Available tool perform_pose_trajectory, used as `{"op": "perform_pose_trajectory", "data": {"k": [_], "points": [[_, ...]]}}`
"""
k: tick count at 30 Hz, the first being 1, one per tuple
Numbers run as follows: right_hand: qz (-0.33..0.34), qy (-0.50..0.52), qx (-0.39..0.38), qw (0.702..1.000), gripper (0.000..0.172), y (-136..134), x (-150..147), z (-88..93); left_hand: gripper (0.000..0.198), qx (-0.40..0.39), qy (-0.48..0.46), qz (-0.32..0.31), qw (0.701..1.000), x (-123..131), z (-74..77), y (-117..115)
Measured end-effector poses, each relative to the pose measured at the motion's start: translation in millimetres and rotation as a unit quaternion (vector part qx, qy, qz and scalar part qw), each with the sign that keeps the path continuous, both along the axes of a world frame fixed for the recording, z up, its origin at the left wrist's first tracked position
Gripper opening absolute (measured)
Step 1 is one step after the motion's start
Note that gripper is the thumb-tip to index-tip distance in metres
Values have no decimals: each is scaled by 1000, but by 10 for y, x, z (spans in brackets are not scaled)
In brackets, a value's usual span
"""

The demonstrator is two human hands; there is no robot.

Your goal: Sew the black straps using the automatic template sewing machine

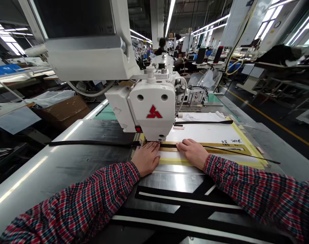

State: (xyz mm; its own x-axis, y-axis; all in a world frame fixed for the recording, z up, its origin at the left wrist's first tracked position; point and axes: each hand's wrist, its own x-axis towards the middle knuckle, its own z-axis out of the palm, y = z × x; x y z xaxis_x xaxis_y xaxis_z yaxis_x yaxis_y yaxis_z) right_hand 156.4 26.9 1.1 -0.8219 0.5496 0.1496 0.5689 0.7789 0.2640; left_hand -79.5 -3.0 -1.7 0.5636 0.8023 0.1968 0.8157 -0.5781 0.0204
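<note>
Long garment-factory hall (144,34) under rows of white strip lights, with a seated co-worker (160,51) far off among the workstations. To the left, well beyond the machine bed, a brown cardboard box (64,112) beside loose clear plastic sheeting (51,98). In the centre, a broad black-and-steel tabletop (68,169) carrying a bulky white automated sewing-machine head (151,123) with a red three-diamond logo (154,112) on its front. On the tabletop, just in front of the machine head, a flat white template board (202,134) edged and banded with yellow tape (210,162), with handwritten black marks (227,141) near its right side. Nearer the body, black panels with long white stripes (184,203) on the tabletop. Across the template and under the front of the machine head, a narrow black strap (93,143), its thin tail running out past the right hand. Farther back on the template, a second black strap (202,122). Both bare hands flat and palm down, fingers together, pinching nothing: the left hand (145,159), in a red plaid sleeve (75,203), just left of the needle area, with its fingertips at the strap; the right hand (190,153), in a matching plaid sleeve (258,193), on the template, with its fingertips on the strap.
</note>
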Motion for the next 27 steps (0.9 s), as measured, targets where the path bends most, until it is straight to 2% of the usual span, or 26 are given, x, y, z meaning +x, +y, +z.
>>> {"op": "perform_pose_trajectory", "data": {"k": [7, 15, 20, 27], "points": [[-14, -8, 2, 1000, 22, 4, 116, -33, 43, 0, 9, 0, 1000, 8, 4, 1], [-24, -53, 33, 998, 21, -34, 242, 10, 43, -5, 7, 5, 1000, -1, 24, 1], [-16, -45, 29, 998, 18, -12, 261, -17, 43, -20, 10, 15, 1000, 0, 26, -1], [-16, -31, 37, 999, 14, -3, 265, -45, 42, 4, 13, -3, 1000, -19, 6, 6]]}}
